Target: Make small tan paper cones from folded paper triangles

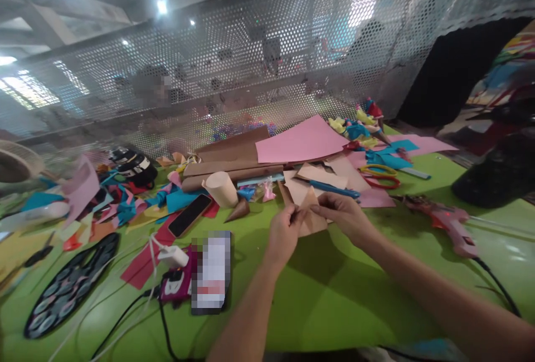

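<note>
Between both hands is a tan piece of paper (311, 223), held above the green table and partly folded. My left hand (286, 234) pinches its left side with closed fingers. Its right edge is gripped by my right hand (343, 214), thumb and fingers pressed together. Just behind the hands lie more tan paper pieces (321, 175) and a blue pen-like tool (330, 188). A small brown paper cone (238, 211) and a rolled cream paper tube (222, 188) are to the left of my hands.
A pink glue gun (453, 223) lies on the right, near scissors (380, 175). On the left are a phone (190, 215), a lit-screen phone (213, 273), a purple power strip (179, 284) with trailing cables, a black tray (71, 287) and colored paper scraps. Pink sheets (301, 142) lie behind.
</note>
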The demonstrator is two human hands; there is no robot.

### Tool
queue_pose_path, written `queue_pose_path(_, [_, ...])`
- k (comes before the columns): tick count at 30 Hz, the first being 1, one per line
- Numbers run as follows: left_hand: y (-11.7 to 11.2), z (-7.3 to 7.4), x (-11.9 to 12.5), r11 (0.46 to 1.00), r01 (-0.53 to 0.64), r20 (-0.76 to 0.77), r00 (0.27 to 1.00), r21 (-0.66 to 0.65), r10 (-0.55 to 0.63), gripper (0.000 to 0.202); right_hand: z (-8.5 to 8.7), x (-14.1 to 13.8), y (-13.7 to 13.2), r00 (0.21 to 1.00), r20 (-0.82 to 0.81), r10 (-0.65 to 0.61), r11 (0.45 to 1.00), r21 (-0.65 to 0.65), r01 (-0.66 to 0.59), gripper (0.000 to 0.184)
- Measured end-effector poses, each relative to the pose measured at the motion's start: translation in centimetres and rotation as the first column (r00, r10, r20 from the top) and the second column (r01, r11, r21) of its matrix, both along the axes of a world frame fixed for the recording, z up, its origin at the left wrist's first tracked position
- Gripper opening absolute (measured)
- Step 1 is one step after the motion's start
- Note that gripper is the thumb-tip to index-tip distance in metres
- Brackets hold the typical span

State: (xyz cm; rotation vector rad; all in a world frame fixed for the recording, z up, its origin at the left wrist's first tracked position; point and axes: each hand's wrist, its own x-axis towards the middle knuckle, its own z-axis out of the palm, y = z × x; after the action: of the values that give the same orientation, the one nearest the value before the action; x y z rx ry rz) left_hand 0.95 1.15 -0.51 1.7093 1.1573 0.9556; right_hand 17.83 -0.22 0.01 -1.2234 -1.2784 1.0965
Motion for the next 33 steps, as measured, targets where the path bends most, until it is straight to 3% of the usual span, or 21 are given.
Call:
queue_pose_path(5, [-0.3, 0.3, -0.1, 0.999, 0.04, -0.061, 0.997, -0.002, -0.04, 0.032, 0.2, 0.3, 0.2, 0.997, -0.081, 0.012, 0.995, -0.099, -0.02, 0.053])
queue_pose_path(13, [-0.5, 0.1, -0.2, 0.985, 0.171, -0.091, 0.981, -0.031, -0.173, 0.032, 0.8, 1.1, 0.2, 0.997, -0.047, -0.062, 0.998, -0.011, 0.062, 0.058])
queue_pose_path(21, [-0.2, 0.4, -0.1, 0.992, 0.1, -0.035, 0.994, -0.082, -0.103, 0.029, 0.8, 1.1, 0.2, 0.994, -0.106, 0.038, 0.995, -0.09, -0.048, 0.052])
queue_pose_path(25, [-0.2, 0.4, 0.0, 0.991, 0.088, 0.029, 0.996, -0.106, -0.085, 0.03, 0.8, 0.9, 0.1, 0.994, -0.114, 0.006, 0.995, -0.103, -0.018, 0.052])
queue_pose_path(28, [0.0, 0.2, -0.1, 0.994, 0.038, 0.081, 0.996, -0.1, -0.03, 0.029, 1.0, 0.8, -0.1, 0.994, -0.099, 0.05, 0.992, -0.106, -0.06, 0.051])
queue_pose_path(33, [0.1, 0.1, -0.2, 0.997, 0.002, 0.069, 0.998, -0.083, 0.004, 0.03, 1.0, 0.8, -0.2, 0.995, -0.086, 0.059, 0.992, -0.103, -0.067, 0.05])
